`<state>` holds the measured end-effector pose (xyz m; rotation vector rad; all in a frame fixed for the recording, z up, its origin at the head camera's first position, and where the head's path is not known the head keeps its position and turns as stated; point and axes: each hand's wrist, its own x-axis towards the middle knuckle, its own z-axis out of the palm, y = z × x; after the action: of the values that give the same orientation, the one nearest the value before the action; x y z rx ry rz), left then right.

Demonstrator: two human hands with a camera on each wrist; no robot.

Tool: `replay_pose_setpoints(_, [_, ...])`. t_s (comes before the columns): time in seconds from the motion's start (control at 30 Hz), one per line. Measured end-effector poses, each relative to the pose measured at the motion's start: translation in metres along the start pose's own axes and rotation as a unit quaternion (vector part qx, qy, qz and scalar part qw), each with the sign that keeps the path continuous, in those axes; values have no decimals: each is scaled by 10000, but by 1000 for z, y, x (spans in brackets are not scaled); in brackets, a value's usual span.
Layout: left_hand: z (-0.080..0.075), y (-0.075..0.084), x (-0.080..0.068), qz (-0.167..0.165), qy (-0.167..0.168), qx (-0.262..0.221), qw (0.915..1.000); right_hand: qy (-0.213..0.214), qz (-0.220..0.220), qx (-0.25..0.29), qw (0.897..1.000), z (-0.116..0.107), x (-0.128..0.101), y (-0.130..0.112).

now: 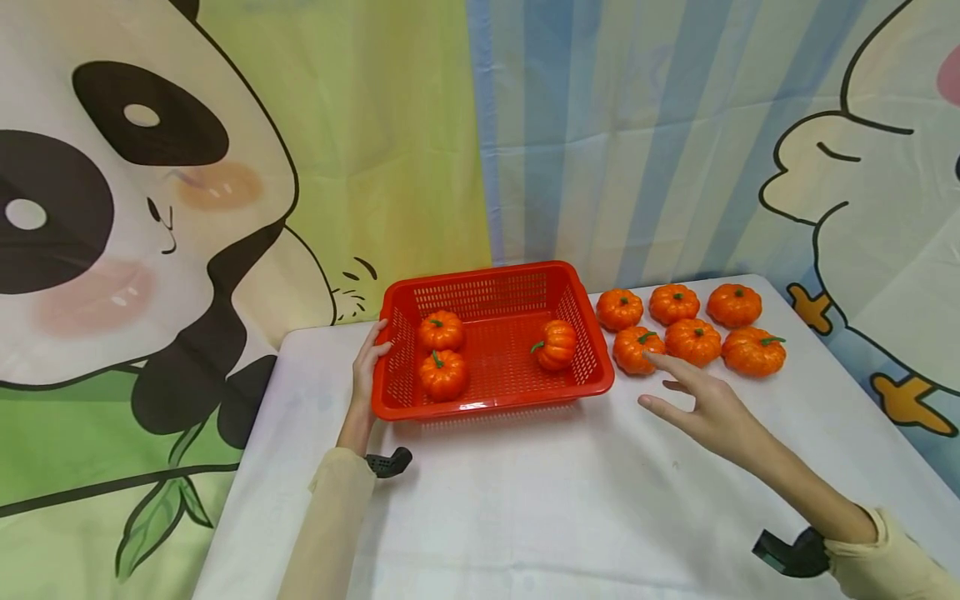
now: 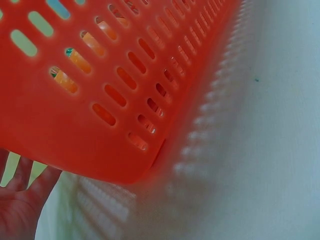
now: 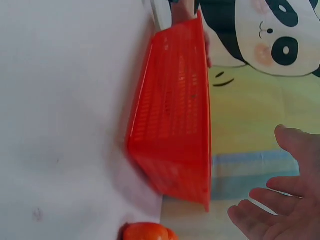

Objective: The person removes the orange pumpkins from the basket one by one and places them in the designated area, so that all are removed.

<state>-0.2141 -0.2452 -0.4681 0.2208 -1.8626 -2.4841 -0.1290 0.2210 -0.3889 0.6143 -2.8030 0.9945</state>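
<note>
Landmark: the red basket [image 1: 487, 406] on the white surface [image 1: 487, 508], its long axis running roughly left to right. At the basket's left end, the left hand [image 1: 363, 375] lies against the outside, fingertips at the rim; this grip touches only the basket, and whether the fingers hook round the rim cannot be told from any view. Inside the basket near its left end sit two orange pumpkins, a rear one [image 1: 441, 331] and a front one [image 1: 444, 375]; inside near its right end, a third pumpkin [image 1: 555, 345] lies tipped on its side, green stem toward the basket's left. Right of the basket, two rows of three pumpkins stand on the surface. Rear row, outward from the basket: [image 1: 619, 309], [image 1: 674, 303], [image 1: 734, 305]. Front row: the nearest pumpkin [image 1: 638, 350], just beside the basket's right wall, then the middle pumpkin [image 1: 693, 342] and the outermost pumpkin [image 1: 754, 351]. The right hand [image 1: 712, 410] hangs right of the basket, nearer to these rows than the left. Key relation, as judged: the front-row pumpkin closest to the basket lies just beyond the right fingertips; squat, no marked long axis; contact uncertain. Right grip: released, thumb and fingers well spread, nothing held.
</note>
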Motion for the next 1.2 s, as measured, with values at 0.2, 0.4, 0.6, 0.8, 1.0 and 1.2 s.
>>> replay_pose_setpoints(0.2, [-1,0,0,28,4,56,10000,-396,-339,339,9981,6,-1,-15])
replay_pose_setpoints(0.4, [0,-1,1,80,-14,55,10000,-812,-367,582,9943,13,1,-25])
replay_pose_setpoints(0.6, [0,-1,2,58,-64,6,10000,-1036,-368,676,9916,21,5,-30])
replay_pose_setpoints(0.8, [-1,1,1,34,-19,-10,10000,-1284,-456,674,9884,29,11,-35])
replay_pose_setpoints(1.0, [-2,-1,1,51,-73,-23,10000,-1594,-585,612,9836,39,16,-50])
replay_pose_setpoints(1.2, [-1,-1,1,61,-10,75,10000,-1854,-785,603,9777,50,28,-70])
